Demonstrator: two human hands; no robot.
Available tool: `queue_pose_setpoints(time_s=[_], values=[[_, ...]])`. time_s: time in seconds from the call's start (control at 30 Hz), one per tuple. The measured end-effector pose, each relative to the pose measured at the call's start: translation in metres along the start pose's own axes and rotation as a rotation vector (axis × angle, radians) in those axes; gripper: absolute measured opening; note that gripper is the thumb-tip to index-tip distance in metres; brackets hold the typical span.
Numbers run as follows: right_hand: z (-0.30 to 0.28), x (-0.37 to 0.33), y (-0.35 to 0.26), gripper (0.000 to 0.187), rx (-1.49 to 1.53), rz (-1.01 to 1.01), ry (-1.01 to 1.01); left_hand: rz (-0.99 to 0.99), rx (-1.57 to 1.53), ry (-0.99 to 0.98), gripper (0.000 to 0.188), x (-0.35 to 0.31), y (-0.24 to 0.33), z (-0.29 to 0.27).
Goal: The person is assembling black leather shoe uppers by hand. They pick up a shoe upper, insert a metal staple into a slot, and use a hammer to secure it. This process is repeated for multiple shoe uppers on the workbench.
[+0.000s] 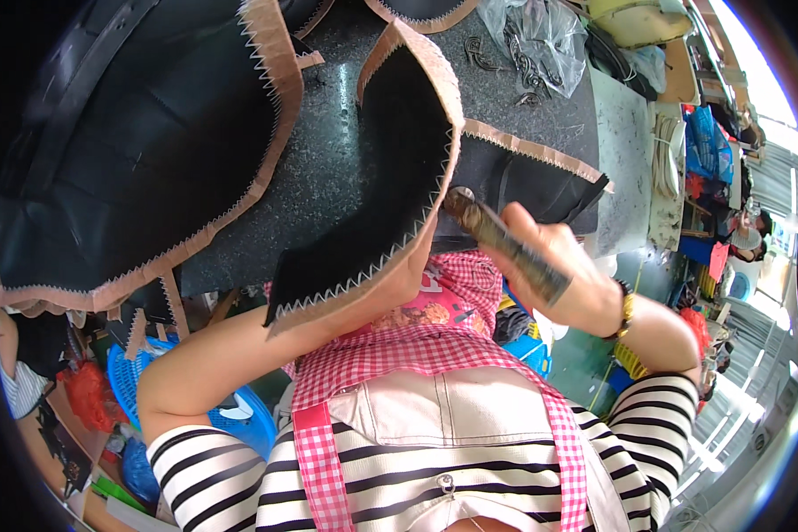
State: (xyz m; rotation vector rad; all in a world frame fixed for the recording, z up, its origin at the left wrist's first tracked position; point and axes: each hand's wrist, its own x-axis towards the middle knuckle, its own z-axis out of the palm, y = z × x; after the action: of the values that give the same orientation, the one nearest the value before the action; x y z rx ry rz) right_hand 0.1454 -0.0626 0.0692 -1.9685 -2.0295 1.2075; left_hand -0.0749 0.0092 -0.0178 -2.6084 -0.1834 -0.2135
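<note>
While the left hand (pixel 417 270) backs the curved black piece (pixel 399 168), the right hand (pixel 576 266) keeps a worn tool (pixel 505 239) at its edge

As I log this remotely, nearest the lens are the striped shirt (pixel 355 461) and a pink checked apron (pixel 390 359), the apron probably worn to spare the clothing. Both forearms reach forward from beside the body, which I judge gives the hands a steady, close working position.

Right hand: fingers closed around the tool, a dark, stick-like thing with a rounded end. That end lies at the piece's tan border (pixel 430 66); whether it touches, I cannot tell. The slanted grip probably lets the wrist steer the end along the edge.

Left hand: mostly hidden beneath the piece, so I cannot tell how far open it is or whether it pinches. Its position suggests a backing against pressure. The piece arches over the near side of the speckled table (pixel 550 124), its zigzag-stitched border turned up, presumably to keep that edge reachable.

Beyond the tool, a flat black panel (pixel 523 182) lies on the tabletop. To the left spreads a larger black piece (pixel 142 133), similarly bordered; I read its place aside as leaving elbow room. Farther off, dark metal bits (pixel 481 55) and a clear plastic bag (pixel 541 44) sit near the far edge, likely kept within reach but off the working spot.
</note>
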Motion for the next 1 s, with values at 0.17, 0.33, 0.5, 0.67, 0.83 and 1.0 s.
queue_pose_setpoints(time_s=[0.17,0.33,0.5,0.67,0.83,1.0], values=[[-0.022,0.022,0.004,0.024,0.320,0.171,-0.054,-0.045,-0.086,0.023,0.044,0.000,0.002,0.003],[-0.014,0.026,-0.005,0.023,0.255,0.048,0.043,-0.041,-0.092,-0.010,0.044,-0.004,0.005,0.003],[0.029,-0.009,-0.003,0.018,-0.120,0.000,0.080,-0.036,-0.139,0.012,0.044,-0.001,0.002,-0.003],[0.048,-0.017,0.005,0.017,-0.551,-0.308,0.307,-0.045,-0.157,0.077,0.040,-0.002,0.003,0.000],[0.053,-0.010,-0.005,0.018,-0.811,-0.279,0.289,-0.075,-0.206,0.109,0.036,-0.003,0.005,0.007],[0.037,-0.003,-0.005,0.015,0.059,-0.053,0.339,-0.053,-0.233,0.093,0.039,-0.007,0.005,0.006]])
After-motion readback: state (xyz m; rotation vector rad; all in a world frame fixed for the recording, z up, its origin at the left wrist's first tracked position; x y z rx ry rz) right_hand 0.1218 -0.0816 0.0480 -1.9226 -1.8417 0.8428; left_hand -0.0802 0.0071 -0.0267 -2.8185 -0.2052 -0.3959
